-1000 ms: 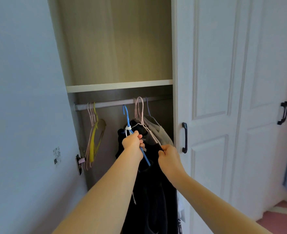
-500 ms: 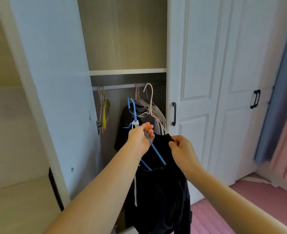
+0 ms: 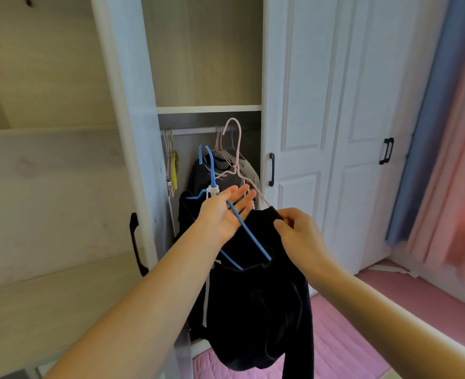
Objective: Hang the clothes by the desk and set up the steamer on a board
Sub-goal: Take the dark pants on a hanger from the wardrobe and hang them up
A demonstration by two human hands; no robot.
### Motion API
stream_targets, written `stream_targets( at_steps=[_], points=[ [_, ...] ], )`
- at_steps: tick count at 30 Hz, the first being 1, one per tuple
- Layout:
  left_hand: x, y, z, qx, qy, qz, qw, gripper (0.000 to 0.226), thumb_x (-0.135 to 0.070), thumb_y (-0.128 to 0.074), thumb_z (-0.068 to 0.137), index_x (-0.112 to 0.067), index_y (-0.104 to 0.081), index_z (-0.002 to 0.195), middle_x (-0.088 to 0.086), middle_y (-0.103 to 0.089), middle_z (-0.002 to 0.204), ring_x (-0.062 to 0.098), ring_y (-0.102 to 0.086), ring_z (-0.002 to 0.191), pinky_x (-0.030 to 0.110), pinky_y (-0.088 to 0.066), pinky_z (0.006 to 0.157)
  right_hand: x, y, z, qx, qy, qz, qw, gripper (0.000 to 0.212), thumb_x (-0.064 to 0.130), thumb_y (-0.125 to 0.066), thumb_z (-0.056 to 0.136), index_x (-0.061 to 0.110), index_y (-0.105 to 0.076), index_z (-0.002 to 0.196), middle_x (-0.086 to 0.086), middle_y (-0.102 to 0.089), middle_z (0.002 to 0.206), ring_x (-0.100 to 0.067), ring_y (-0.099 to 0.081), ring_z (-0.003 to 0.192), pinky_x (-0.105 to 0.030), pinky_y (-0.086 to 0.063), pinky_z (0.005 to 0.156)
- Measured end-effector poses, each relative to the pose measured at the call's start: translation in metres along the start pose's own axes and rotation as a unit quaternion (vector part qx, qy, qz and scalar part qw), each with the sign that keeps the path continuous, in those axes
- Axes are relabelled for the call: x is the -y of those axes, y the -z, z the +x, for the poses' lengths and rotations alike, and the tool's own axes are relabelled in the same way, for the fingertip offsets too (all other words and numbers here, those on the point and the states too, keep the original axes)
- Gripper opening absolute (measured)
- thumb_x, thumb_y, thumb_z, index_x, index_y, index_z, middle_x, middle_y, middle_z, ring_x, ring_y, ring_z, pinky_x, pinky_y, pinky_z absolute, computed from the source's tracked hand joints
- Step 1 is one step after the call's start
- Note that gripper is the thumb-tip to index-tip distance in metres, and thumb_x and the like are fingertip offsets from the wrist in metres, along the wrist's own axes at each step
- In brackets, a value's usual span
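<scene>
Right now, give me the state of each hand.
Left hand: open, fingers straight, blue hanger lying across the palm.
Right hand: pinching the black garment and the pink hanger at its shoulder.

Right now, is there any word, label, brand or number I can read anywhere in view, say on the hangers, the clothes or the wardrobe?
None can be read.
Blue hanger, white collar at its neck: no print visible.
Black garment: no tag or logo showing.
Wardrobe door: plain panels, no sign.
</scene>
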State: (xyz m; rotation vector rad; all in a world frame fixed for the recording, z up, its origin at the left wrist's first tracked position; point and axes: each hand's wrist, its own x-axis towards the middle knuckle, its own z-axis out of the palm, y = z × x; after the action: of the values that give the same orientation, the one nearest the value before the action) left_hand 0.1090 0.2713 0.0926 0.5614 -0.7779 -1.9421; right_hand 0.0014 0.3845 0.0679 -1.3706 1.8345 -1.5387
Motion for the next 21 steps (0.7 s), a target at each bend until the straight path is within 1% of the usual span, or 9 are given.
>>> stream_targets(
  at_steps=[3,6,7,11,13,15,17,19,21],
  points=[
    [-0.004,-0.002,-0.021,0.026,0.009,0.002,1.000,0.036,-0.013,-0.035,0.103,-0.004,-0.040,0.137,0.014,-0.067,0.110,0.030,-0.066,0.096,0.037,-0.053,0.081,0.011,0.003,-0.019,-0.008,0.003,-0.006,1.000,0.019,0.014,-0.045,0.097,0.015,-0.060,0.108,-0.007,-0.062,0.086,-0.014,-0.054,0.066,-0.020,-0.044,0.054],
    [-0.004,-0.007,-0.045,0.035,0.017,0.005,0.999,0.037,-0.013,-0.034,0.103,-0.003,-0.039,0.138,0.016,-0.063,0.121,0.032,-0.063,0.106,0.038,-0.052,0.082,0.019,0.004,-0.041,-0.019,0.001,-0.013,1.000,0.019,0.014,-0.046,0.096,0.015,-0.061,0.107,-0.010,-0.063,0.089,-0.013,-0.054,0.067,-0.019,-0.043,0.053],
    [-0.003,-0.007,-0.053,0.037,0.020,0.007,0.999,0.037,-0.013,-0.034,0.103,-0.003,-0.038,0.139,0.016,-0.062,0.122,0.032,-0.063,0.105,0.038,-0.051,0.082,0.021,0.004,-0.049,-0.022,-0.004,-0.011,1.000,0.019,0.014,-0.046,0.096,0.015,-0.061,0.107,-0.010,-0.064,0.090,-0.014,-0.055,0.068,-0.020,-0.043,0.055],
    [-0.001,-0.004,-0.085,0.047,0.024,0.023,0.998,0.037,-0.013,-0.031,0.104,-0.003,-0.036,0.139,0.013,-0.066,0.106,0.029,-0.066,0.091,0.038,-0.051,0.080,0.027,0.007,-0.088,-0.030,-0.014,-0.004,0.999,0.016,0.014,-0.047,0.096,0.016,-0.060,0.105,-0.014,-0.064,0.092,-0.018,-0.055,0.070,-0.023,-0.043,0.056],
    [-0.001,-0.003,-0.101,0.051,0.023,0.027,0.998,0.036,-0.012,-0.031,0.104,-0.003,-0.036,0.139,0.013,-0.067,0.104,0.029,-0.066,0.092,0.038,-0.051,0.081,0.030,0.010,-0.108,-0.034,-0.020,0.009,0.999,0.014,0.014,-0.047,0.096,0.017,-0.060,0.101,-0.015,-0.061,0.086,-0.018,-0.053,0.067,-0.025,-0.043,0.055],
    [-0.002,-0.002,-0.117,0.056,0.022,0.024,0.998,0.036,-0.011,-0.031,0.104,-0.002,-0.035,0.139,0.015,-0.066,0.104,0.030,-0.066,0.092,0.040,-0.049,0.086,0.035,0.014,-0.129,-0.038,-0.022,0.016,0.999,0.013,0.015,-0.047,0.096,0.017,-0.060,0.099,-0.010,-0.055,0.080,-0.017,-0.050,0.065,-0.024,-0.042,0.053],
    [-0.003,-0.004,-0.133,0.062,0.024,0.022,0.998,0.036,-0.011,-0.032,0.104,0.000,-0.035,0.138,0.016,-0.065,0.104,0.031,-0.064,0.099,0.041,-0.048,0.089,0.040,0.017,-0.149,-0.040,-0.019,0.020,0.999,0.013,0.015,-0.048,0.096,0.017,-0.060,0.099,-0.006,-0.053,0.078,-0.017,-0.049,0.065,-0.025,-0.042,0.054],
    [-0.004,-0.007,-0.150,0.070,0.029,0.020,0.997,0.037,-0.011,-0.032,0.104,0.002,-0.038,0.138,0.015,-0.065,0.103,0.032,-0.061,0.107,0.041,-0.049,0.087,0.046,0.020,-0.167,-0.043,-0.013,0.023,0.999,0.013,0.015,-0.048,0.096,0.018,-0.061,0.099,-0.003,-0.051,0.074,-0.015,-0.048,0.061,-0.025,-0.041,0.053],
    [-0.004,-0.011,-0.168,0.075,0.031,0.022,0.996,0.038,-0.012,-0.033,0.103,0.004,-0.041,0.137,0.014,-0.065,0.104,0.030,-0.063,0.102,0.039,-0.052,0.084,0.052,0.023,-0.182,-0.045,-0.006,0.016,0.999,0.014,0.015,-0.049,0.096,0.019,-0.061,0.097,-0.001,-0.050,0.071,-0.011,-0.047,0.058,-0.021,-0.038,0.051]
  ],
)
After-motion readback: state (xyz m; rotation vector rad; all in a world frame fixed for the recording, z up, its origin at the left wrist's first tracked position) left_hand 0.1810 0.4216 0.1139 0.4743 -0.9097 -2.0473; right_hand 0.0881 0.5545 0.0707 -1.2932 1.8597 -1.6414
